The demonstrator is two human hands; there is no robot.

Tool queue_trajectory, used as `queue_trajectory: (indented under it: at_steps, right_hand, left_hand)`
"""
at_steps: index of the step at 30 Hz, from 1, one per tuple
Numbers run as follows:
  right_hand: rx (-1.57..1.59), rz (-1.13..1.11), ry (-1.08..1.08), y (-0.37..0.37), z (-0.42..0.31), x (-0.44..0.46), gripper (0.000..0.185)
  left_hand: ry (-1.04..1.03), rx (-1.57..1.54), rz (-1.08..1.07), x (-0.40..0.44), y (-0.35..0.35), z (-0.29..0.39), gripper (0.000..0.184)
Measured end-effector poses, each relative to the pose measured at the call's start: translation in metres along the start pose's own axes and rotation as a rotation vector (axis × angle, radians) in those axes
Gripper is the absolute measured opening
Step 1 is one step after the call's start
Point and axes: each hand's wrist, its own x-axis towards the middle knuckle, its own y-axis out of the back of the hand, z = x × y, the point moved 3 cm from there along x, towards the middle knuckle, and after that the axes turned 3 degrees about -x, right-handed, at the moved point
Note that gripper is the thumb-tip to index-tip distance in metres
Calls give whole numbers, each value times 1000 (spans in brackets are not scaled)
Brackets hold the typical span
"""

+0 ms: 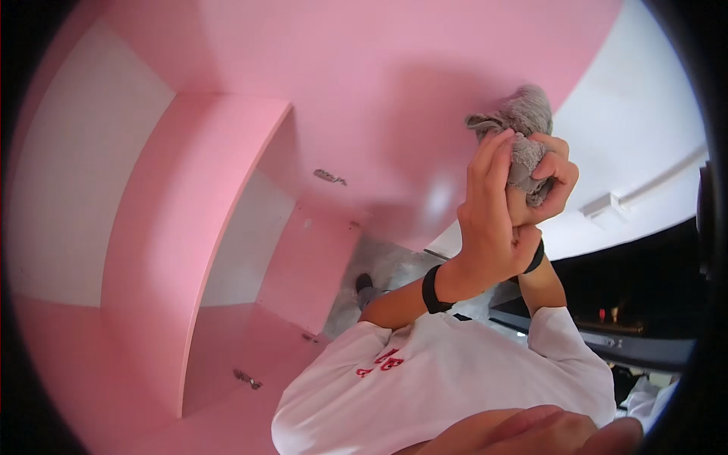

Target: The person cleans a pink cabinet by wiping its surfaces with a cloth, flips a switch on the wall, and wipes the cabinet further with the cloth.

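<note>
One rumpled grey towelling cloth [531, 155] was held to the right of the tall, curved pink panel [176, 227], well apart from its upper end and in front of a broad pink surface [334, 57]; whether it touched that surface, I could not tell.

Two hands shared the cloth. The left hand [485, 208] had its fingers nearly straight and close together, tips pressed onto the bunched middle. The right hand [559, 180] had its fingers bent well inward around the cloth's side, with no more gap than the wad needed. Gripping from two sides probably kept the loose folds compact.

Two black wristbands [434, 290] were worn, one per wrist, likely leaving palms and fingers free. At least three small silvery metal fittings [330, 177] sat on pink surfaces right of the panel: one near its upper end, two nearer its lower end, perhaps hinge parts. One dark shoe [365, 281] showed right of the panel too, beyond the person's white shirt [455, 379].
</note>
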Motion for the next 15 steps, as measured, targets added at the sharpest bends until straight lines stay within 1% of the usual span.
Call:
queue_trajectory:
  at_steps: [1,3,4,5,7,9,10,12,13,14,15]
  right_hand:
    - [32,-9,-9,-12,7,-9,30]
    - [-27,-12,38,-40,20,-19,32]
    - [-136,-14,159,-56,22,-19,33]
    - [-117,-17,160,-68,22,-20,33]
    - [-265,-78,237,-97,16,-16,33]
    - [-212,-74,224,-124,11,-13,31]
    - [-173,-112,226,-140,13,-12,30]
    - [-141,-142,226,-167,15,-9,29]
    - [-94,-218,262,-185,15,-8,29]
    - [-48,-299,297,-203,15,-9,29]
    - [-53,-306,296,-219,17,-10,29]
  left_hand:
    - [-11,57,2,3,10,-6,85]
    - [-25,139,16,8,33,-23,84]
    - [110,-14,2,8,44,-37,84]
    - [240,-172,-11,10,55,-50,84]
    - [239,-139,-11,22,80,-60,84]
    - [253,-99,-6,29,101,-67,85]
    - [251,-94,-8,33,112,-72,85]
    - [392,-199,19,37,130,-83,89]
    - [392,-204,16,42,141,-87,89]
    - [343,-160,79,49,154,-90,91]
    - [296,-113,145,55,164,-94,92]
